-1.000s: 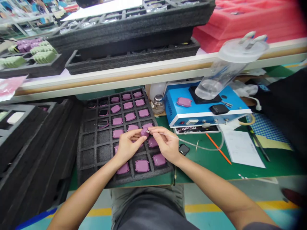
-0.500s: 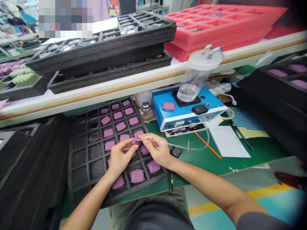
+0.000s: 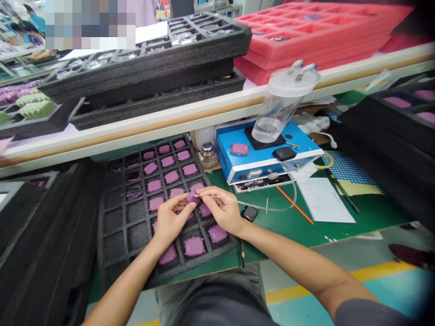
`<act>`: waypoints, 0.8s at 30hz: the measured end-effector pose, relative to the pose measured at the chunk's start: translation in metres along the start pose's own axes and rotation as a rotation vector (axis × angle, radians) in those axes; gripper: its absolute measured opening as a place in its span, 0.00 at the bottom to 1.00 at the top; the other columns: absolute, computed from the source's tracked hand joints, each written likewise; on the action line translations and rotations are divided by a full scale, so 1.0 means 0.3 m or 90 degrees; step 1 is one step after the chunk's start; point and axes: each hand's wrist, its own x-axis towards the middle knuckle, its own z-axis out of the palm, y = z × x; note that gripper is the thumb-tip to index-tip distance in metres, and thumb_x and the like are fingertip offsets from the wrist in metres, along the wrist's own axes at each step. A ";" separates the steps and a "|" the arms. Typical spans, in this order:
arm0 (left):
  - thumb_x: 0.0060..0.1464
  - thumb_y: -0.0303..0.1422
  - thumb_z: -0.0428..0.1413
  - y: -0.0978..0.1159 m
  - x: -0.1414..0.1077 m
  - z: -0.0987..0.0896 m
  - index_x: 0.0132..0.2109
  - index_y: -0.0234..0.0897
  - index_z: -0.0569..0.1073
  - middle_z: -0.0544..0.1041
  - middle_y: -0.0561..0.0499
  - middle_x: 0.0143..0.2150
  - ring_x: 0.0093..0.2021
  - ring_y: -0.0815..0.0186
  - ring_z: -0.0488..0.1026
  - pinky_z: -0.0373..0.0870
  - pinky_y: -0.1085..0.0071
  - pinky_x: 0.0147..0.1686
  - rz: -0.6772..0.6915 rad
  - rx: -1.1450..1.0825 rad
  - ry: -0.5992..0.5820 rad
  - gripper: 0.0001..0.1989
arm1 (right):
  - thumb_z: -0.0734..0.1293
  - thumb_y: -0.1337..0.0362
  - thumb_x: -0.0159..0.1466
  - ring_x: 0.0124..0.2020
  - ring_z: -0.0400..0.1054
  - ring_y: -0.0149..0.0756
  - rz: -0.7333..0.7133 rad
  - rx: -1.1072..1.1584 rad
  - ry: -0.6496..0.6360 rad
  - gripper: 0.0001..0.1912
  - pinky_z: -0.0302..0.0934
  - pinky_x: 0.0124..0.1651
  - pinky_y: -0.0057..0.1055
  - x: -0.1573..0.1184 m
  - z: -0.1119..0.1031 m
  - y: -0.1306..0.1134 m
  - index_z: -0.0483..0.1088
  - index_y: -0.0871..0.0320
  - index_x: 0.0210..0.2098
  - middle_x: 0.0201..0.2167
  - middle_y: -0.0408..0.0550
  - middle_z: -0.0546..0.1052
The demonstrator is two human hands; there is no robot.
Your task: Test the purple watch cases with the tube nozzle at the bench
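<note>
My left hand [image 3: 171,217] is shut on a small purple watch-shaped case [image 3: 193,197], pinching it between thumb and fingers. My right hand [image 3: 222,210] pinches a thin transparent tube [image 3: 251,203] with a fine metal tip, and the tip touches that case. Beneath both hands lies a black foam tray [image 3: 115,222] with a grid of cells. Many cells hold similar purple cases [image 3: 195,246], and some at the left are dark frames or bare. A black watch body [image 3: 249,213] sits on the green mat near my right hand.
The tube runs to a blue bench unit [image 3: 261,167] carrying a transparent lidded canister [image 3: 280,102], a purple case and a black case. Nearby are a glass jar [image 3: 208,156], paper sheets [image 3: 322,199] and an orange pen [image 3: 295,206]. Foam trays stack on both sides and on the shelf behind.
The view has swung and settled a little, with the scene shifting in frame. Both hands keep the same hold on the case and tube, and nothing has been let go.
</note>
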 end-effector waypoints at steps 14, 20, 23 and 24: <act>0.70 0.32 0.50 0.150 -0.386 -0.393 0.60 0.41 0.79 0.80 0.46 0.43 0.46 0.60 0.74 0.71 0.63 0.50 0.024 0.507 -0.188 0.18 | 0.70 0.53 0.70 0.38 0.81 0.39 0.047 -0.029 0.067 0.11 0.80 0.46 0.40 -0.072 -0.023 -0.014 0.80 0.53 0.42 0.38 0.50 0.83; 0.67 0.34 0.55 0.070 -0.479 -0.418 0.61 0.43 0.79 0.82 0.45 0.53 0.53 0.58 0.78 0.73 0.60 0.56 0.018 0.506 -0.058 0.18 | 0.70 0.52 0.70 0.37 0.81 0.39 0.052 -0.049 0.069 0.12 0.80 0.44 0.39 -0.073 -0.019 -0.026 0.80 0.54 0.41 0.37 0.49 0.83; 0.66 0.35 0.56 0.070 -0.327 -0.416 0.56 0.40 0.81 0.83 0.44 0.53 0.53 0.55 0.78 0.72 0.59 0.57 0.086 0.567 0.070 0.15 | 0.71 0.54 0.70 0.36 0.81 0.38 0.050 -0.042 0.062 0.11 0.80 0.43 0.37 -0.071 -0.017 -0.029 0.80 0.54 0.41 0.36 0.49 0.83; 0.66 0.35 0.56 0.067 -0.254 -0.418 0.55 0.38 0.82 0.83 0.43 0.53 0.54 0.55 0.78 0.72 0.58 0.58 0.104 0.592 0.091 0.15 | 0.71 0.55 0.70 0.35 0.81 0.38 0.047 -0.041 0.060 0.10 0.80 0.43 0.37 -0.071 -0.017 -0.029 0.80 0.54 0.40 0.36 0.49 0.83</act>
